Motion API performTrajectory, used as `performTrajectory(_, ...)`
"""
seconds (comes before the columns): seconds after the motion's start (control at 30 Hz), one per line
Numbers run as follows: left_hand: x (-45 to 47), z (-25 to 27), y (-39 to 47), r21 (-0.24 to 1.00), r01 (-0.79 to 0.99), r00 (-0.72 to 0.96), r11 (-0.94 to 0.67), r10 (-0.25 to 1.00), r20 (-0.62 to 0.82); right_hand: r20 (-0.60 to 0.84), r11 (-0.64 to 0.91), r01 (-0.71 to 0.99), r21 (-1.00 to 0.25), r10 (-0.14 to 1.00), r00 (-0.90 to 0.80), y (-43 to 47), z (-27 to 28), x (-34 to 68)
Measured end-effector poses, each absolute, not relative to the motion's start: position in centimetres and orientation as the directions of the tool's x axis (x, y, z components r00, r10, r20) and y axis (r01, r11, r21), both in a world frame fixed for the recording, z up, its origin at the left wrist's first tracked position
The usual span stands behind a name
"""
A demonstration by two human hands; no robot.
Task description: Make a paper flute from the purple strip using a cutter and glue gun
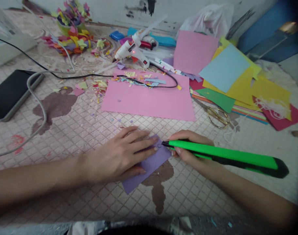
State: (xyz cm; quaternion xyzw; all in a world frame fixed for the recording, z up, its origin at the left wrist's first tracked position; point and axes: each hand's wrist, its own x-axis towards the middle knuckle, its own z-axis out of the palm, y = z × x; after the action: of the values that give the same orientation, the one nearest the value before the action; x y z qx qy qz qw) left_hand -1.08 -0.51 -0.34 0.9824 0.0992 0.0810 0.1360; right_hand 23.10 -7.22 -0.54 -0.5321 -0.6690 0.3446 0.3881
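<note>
A purple strip of paper (151,164) lies aslant on the patterned tablecloth, with a small dark round outline near its upper end. My left hand (122,153) rests flat over the paper, fingers stretched out and pressing on it. My right hand (191,151) is closed around a long green-and-black box cutter (224,155). Its dark front tip touches or hovers just beside the round outline; I cannot tell which. Whether a blade is out is also unclear. The cutter's rear end points right, above my right forearm.
Beyond my hands lies a pink sheet (149,101) strewn with paper scraps. A white glue gun (131,50) with its black cord stands behind it. Gold-handled scissors (216,116) lie near coloured papers (227,68) at right. A phone (13,93), a grey cable (42,107) and paper flowers (73,16) are left.
</note>
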Motion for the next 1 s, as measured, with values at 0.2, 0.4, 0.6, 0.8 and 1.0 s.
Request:
performTrajectory(0.2,-1.05,-0.34,-0.57,0.288,0.171,0.967,-0.942,0.217,0.134,0.217,0.246,0.5,-0.83,0.969,-0.116,-7.1,-0.69,22.5)
performTrajectory(0.4,-1.07,-0.37,-0.56,0.277,0.171,0.97,-0.946,0.211,0.119,0.199,0.254,0.501,-0.828,0.967,-0.16,-7.08,-0.11,22.45)
performTrajectory(0.6,-1.04,-0.33,-0.56,0.273,0.178,0.972,-0.945,0.213,0.104,0.168,0.252,0.496,-0.831,0.964,-0.208,-7.34,-0.7,23.02)
performTrajectory(0.8,-0.96,-0.32,-0.55,0.285,0.171,0.97,-0.943,0.212,0.12,0.143,0.258,0.499,-0.827,0.956,-0.258,-7.11,-0.44,23.14)
performTrajectory(1.0,-0.97,-0.2,-0.65,0.289,0.188,0.963,-0.939,0.234,0.133,0.158,0.268,0.477,-0.837,0.953,-0.258,-7.09,-0.23,22.9)
